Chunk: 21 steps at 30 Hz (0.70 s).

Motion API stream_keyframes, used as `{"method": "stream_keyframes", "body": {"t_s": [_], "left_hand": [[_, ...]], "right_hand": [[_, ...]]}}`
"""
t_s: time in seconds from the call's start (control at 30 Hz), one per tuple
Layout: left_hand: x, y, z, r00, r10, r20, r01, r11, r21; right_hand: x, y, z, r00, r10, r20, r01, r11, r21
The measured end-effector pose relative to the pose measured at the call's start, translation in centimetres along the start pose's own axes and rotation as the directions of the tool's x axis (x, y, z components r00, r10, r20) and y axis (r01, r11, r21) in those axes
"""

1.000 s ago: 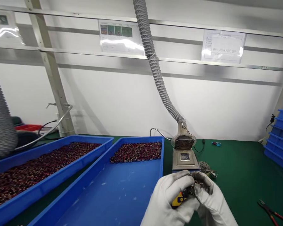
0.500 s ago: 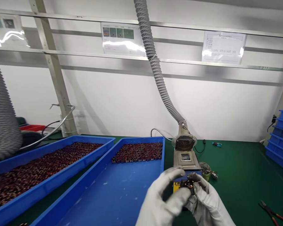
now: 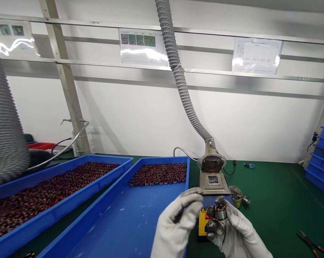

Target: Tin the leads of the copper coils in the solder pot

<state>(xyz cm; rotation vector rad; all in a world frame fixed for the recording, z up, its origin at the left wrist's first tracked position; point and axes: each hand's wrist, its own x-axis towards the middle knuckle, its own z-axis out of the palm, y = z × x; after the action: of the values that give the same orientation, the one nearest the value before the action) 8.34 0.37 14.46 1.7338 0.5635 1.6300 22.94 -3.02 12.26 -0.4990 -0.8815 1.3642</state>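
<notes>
White gloves with blackened fingertips cover both my hands. My right hand (image 3: 229,225) grips a small round wound coil (image 3: 220,213), with copper wire on top and a grey metallic side, between thumb and fingers. To its left, my left hand (image 3: 178,218) is apart from the coil, its fingers bent together in a pinch; anything between them is too small to make out. Behind the hands stands a solder pot (image 3: 214,181) with a square opening and a round hood. Its yellow front panel (image 3: 202,224) with a red display is partly covered by my right fingers.
One blue tray (image 3: 108,218) has packed dark red coils (image 3: 162,173) at its far end. Another blue tray (image 3: 56,211) at left is full of them. A small cup (image 3: 235,197), pliers (image 3: 308,243) and stacked blue bins (image 3: 320,161) are at right. A grey hose (image 3: 180,80) hangs above.
My left hand has drawn back left from the coil, and its fingers have closed together. My right hand keeps the coil, now turned more upright. The view has shifted slightly.
</notes>
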Motion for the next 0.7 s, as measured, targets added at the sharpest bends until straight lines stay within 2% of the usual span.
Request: {"method": "stream_keyframes", "body": {"t_s": [0.07, 0.13, 0.2, 0.27, 0.33, 0.4, 0.53, 0.57, 0.63, 0.7], "left_hand": [[-0.3, 0.4, 0.5, 0.995, 0.021, 0.1, -0.038, 0.984, 0.176], [-0.5, 0.9, 1.2, 0.974, 0.129, 0.186, -0.184, 0.929, 0.322], [-0.5, 1.2, 1.7, 0.935, 0.261, 0.238, -0.332, 0.881, 0.338], [-0.3, 1.2, 1.8, 0.921, 0.301, 0.249, -0.36, 0.901, 0.243], [-0.2, 1.0, 1.7, 0.938, 0.252, 0.239, -0.285, 0.951, 0.118], [-0.1, 0.6, 1.4, 0.968, 0.16, 0.193, -0.161, 0.987, -0.009], [0.0, 0.1, 0.3, 0.999, -0.03, 0.037, 0.038, 0.969, -0.243], [0.0, 0.1, 0.0, 0.998, -0.068, -0.008, 0.063, 0.96, -0.271], [0.2, 0.5, -0.2, 0.989, -0.15, -0.013, 0.142, 0.96, -0.241], [0.3, 1.1, 0.1, 0.967, -0.24, 0.088, 0.251, 0.956, -0.155]], "right_hand": [[0.1, 0.0, -0.4, 1.0, -0.023, -0.002, 0.023, 1.0, -0.015], [0.2, 0.1, -1.0, 1.0, -0.029, 0.003, 0.029, 0.999, -0.018], [0.4, 0.5, -1.5, 1.0, -0.02, 0.017, 0.021, 1.0, -0.002], [0.6, 0.8, -1.8, 0.999, 0.01, 0.031, -0.01, 1.0, 0.023], [0.9, 1.0, -2.0, 0.998, 0.057, 0.041, -0.059, 0.997, 0.041], [1.2, 1.0, -2.0, 0.994, 0.097, 0.054, -0.1, 0.994, 0.044], [1.2, 0.9, -2.0, 0.986, 0.144, 0.086, -0.149, 0.987, 0.053], [1.1, 0.8, -1.9, 0.984, 0.154, 0.088, -0.16, 0.985, 0.066], [0.7, 0.8, -1.7, 0.984, 0.164, 0.069, -0.171, 0.979, 0.107], [0.3, 0.9, -1.3, 0.988, 0.152, 0.027, -0.154, 0.976, 0.151]]}}
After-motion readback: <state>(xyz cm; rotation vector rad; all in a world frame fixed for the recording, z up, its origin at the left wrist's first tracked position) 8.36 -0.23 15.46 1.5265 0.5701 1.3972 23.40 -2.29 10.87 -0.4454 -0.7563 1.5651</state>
